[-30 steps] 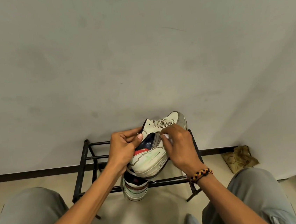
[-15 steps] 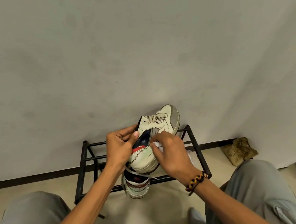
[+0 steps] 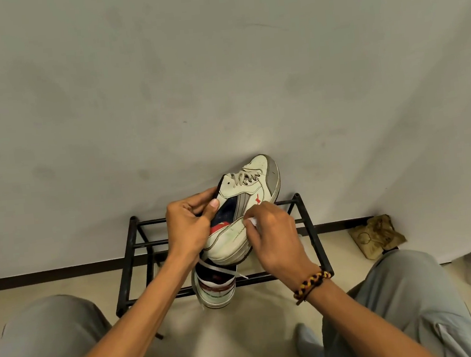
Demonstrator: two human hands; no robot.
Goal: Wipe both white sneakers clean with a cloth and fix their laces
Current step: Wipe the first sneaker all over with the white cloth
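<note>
Head view: a seated person works on a white sneaker held up in front of a black metal rack that stands against a grey wall. The left hand grips the sneaker at its collar, fingers curled over the opening and thumb pressed to the inner side, which appears to steady the sneaker and turn its flank toward the other hand. The right hand has its fingers closed round a small white cloth, only a corner of it showing, and presses it against the sneaker's side panel near the heel, so the step in hand looks like wiping that panel. The toe points up and away toward the wall, the laces threaded across the tongue; whether they are tied cannot be told. The second sneaker sits below, at the rack's front rail toward its middle, heel toward the camera, with a loose lace trailing across it. That one seems parked within reach for its turn. Grey smudges on the held sneaker's toe cap suggest the cleaning is not finished. A crumpled brown bag lies on the floor beside the rack's right end.
</note>
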